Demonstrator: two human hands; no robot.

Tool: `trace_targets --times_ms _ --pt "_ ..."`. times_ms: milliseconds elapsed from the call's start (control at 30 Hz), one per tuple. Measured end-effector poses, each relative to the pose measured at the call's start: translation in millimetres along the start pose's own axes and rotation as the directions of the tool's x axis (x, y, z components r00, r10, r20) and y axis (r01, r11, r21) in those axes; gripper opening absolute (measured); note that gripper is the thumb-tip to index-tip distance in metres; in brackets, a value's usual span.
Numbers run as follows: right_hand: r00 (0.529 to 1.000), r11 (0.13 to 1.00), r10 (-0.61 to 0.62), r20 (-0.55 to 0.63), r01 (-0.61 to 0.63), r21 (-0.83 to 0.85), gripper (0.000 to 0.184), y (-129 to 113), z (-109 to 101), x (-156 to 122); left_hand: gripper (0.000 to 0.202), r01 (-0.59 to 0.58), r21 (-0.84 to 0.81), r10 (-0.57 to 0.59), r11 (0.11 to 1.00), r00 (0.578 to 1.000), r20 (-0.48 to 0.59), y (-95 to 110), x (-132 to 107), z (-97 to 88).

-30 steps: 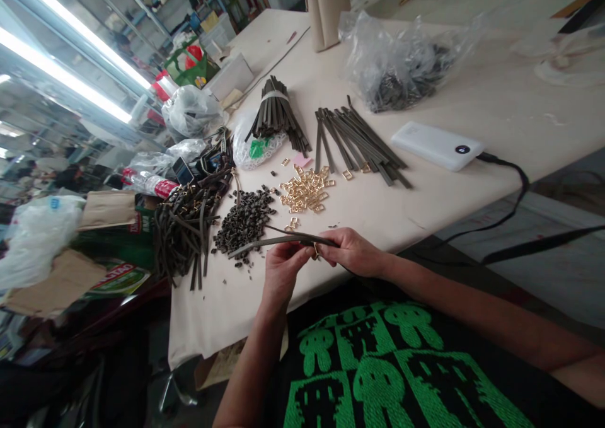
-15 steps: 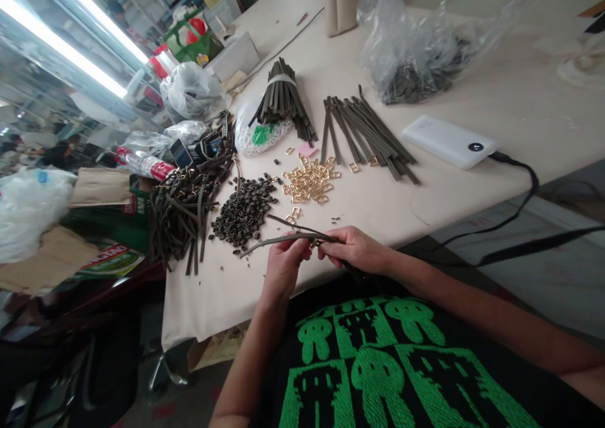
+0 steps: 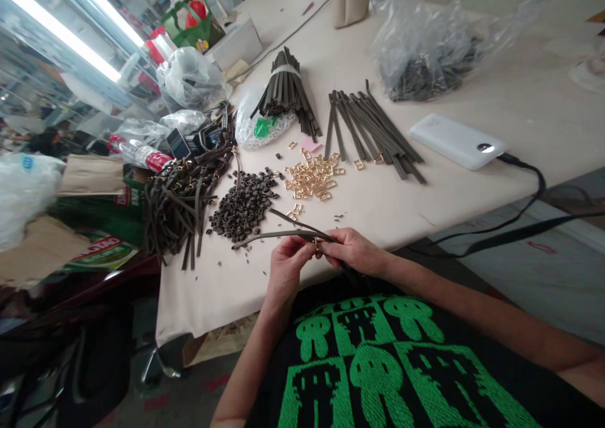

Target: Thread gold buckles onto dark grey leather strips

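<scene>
Over the near edge of the pale table (image 3: 472,195), my left hand (image 3: 287,269) and my right hand (image 3: 355,251) together pinch a dark thin strap (image 3: 269,234) that juts out to the left. A small gold buckle (image 3: 317,245) shows between my fingertips, on the strap. Just beyond my hands lie a heap of small dark loops (image 3: 243,205) and a scatter of gold buckles (image 3: 312,177). Further back rest loose dark straps (image 3: 373,132) and a banded bundle of straps (image 3: 286,94).
A tangle of dark straps with buckles (image 3: 177,204) hangs at the table's left edge. A white power bank (image 3: 456,141) with a black cable (image 3: 529,207) lies at right. Plastic bags (image 3: 425,50) sit at the back, and boxes and bags crowd the left.
My head has shifted, so the table has slid slightly in view. My hands stay together on the strap, fingers working at the buckle.
</scene>
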State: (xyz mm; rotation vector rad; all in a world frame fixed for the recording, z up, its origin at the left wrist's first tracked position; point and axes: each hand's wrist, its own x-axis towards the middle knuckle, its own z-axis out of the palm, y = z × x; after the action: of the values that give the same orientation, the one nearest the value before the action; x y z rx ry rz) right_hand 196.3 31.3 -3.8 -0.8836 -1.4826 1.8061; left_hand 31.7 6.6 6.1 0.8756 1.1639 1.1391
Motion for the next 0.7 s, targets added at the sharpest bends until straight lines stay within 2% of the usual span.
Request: trace_targets --times_ms 100,267,400,500,700 --pt "1.000 1.000 0.001 -0.006 -0.002 -0.031 0.030 -1.2 -0.6 0.3 0.022 0.005 0.020 -0.005 1.000 1.000 -0.008 -1.8 1.2 -1.4" --pt "0.999 0.984 -0.033 0.027 0.037 -0.177 0.026 -5.9 -5.2 0.7 0.017 0.004 0.112 -0.006 0.994 1.000 0.019 -0.1 3.7 -2.4" --pt "0.999 0.975 0.012 0.049 -0.001 -0.224 0.020 -10.5 -9.4 -0.3 0.018 -0.023 0.175 0.027 0.984 0.999 -0.023 1.6 5.3 -4.8" --pt "0.998 0.971 0.036 0.057 -0.021 -0.237 0.022 -11.9 -11.1 -1.7 0.019 -0.021 0.149 0.026 0.989 0.999 -0.029 1.7 5.5 -4.9" --pt "0.998 0.959 -0.041 0.038 0.049 -0.279 0.022 -8.1 -8.6 -3.1 0.013 0.012 0.089 -0.018 0.996 0.998 0.060 4.7 5.3 -0.3"
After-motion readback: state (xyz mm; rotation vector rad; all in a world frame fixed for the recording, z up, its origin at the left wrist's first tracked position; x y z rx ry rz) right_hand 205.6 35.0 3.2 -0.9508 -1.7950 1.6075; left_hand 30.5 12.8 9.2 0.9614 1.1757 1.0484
